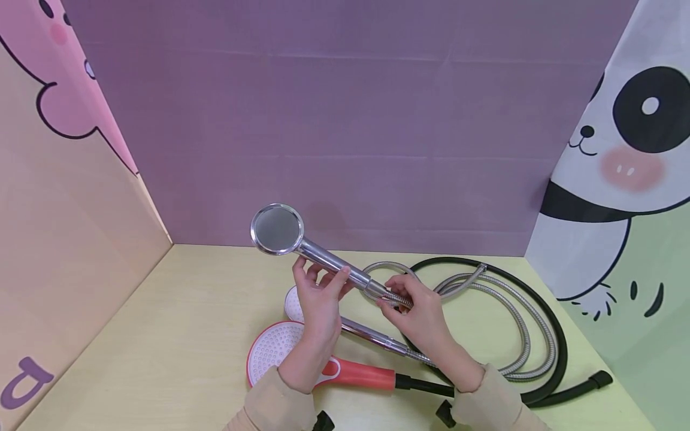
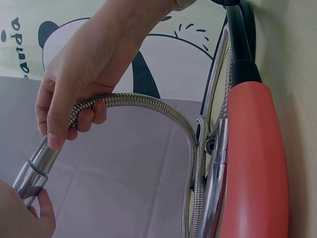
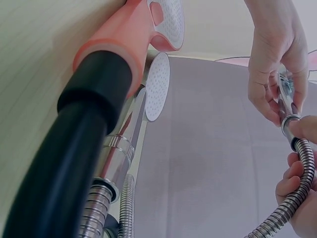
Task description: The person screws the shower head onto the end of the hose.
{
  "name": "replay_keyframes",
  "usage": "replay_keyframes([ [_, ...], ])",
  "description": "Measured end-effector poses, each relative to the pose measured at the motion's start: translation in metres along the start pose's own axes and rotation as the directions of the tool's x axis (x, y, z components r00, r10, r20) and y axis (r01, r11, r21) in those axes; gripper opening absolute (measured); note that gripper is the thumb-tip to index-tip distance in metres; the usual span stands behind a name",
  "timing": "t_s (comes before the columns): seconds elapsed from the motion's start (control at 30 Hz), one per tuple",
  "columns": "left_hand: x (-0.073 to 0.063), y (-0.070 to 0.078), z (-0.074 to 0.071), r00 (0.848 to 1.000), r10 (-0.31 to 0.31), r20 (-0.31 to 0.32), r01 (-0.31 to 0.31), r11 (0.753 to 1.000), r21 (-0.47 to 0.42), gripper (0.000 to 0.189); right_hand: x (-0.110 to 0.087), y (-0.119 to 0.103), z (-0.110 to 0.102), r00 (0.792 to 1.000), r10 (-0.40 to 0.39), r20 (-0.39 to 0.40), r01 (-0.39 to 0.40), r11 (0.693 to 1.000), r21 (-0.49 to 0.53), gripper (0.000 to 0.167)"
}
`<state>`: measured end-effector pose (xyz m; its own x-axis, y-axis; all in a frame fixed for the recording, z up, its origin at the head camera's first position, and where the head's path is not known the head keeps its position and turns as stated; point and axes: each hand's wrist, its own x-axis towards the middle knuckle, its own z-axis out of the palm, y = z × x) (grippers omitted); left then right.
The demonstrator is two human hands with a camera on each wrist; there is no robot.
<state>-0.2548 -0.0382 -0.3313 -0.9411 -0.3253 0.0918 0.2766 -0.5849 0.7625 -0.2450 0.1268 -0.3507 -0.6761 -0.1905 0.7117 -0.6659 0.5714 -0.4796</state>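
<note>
A chrome shower head (image 1: 277, 229) with a round grey face is held up above the table, its handle slanting down to the right. My left hand (image 1: 321, 305) grips the handle from below, thumb on the near side. At the handle's lower end, my right hand (image 1: 423, 314) pinches the joint with the ribbed metal hose (image 2: 148, 101). A chrome collar (image 3: 290, 124) sits at that joint, right by the fingers. Beneath the hands lie a second chrome shower head (image 3: 158, 87) with a white dotted face and a red shower head (image 1: 372, 375), partly covered by my left arm.
Coiled metal hose (image 1: 523, 335) and a thick black hose (image 1: 560, 341) spread over the right side of the table (image 1: 162, 335). A black hose end (image 1: 601, 378) points toward the right edge. A purple panel (image 1: 345, 131) stands behind, with printed panels on both sides.
</note>
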Motion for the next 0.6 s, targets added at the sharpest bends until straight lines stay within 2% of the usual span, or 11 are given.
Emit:
replay_keyframes([
  [0.33, -0.002, 0.0009, 0.0013, 1.0, 0.001, -0.001, -0.001, 1.0, 0.0, 0.072, 0.001, -0.0001, 0.001, 0.999, -0.025, -0.032, 0.023, 0.999, -0.041, 0.033],
  [0.6, -0.0021, 0.0018, 0.0005, 1.0, -0.007, -0.001, 0.007, 1.0, 0.0, 0.073, 0.0006, 0.0009, 0.0017, 1.0, -0.015, -0.021, 0.014, 0.999, -0.031, 0.03],
])
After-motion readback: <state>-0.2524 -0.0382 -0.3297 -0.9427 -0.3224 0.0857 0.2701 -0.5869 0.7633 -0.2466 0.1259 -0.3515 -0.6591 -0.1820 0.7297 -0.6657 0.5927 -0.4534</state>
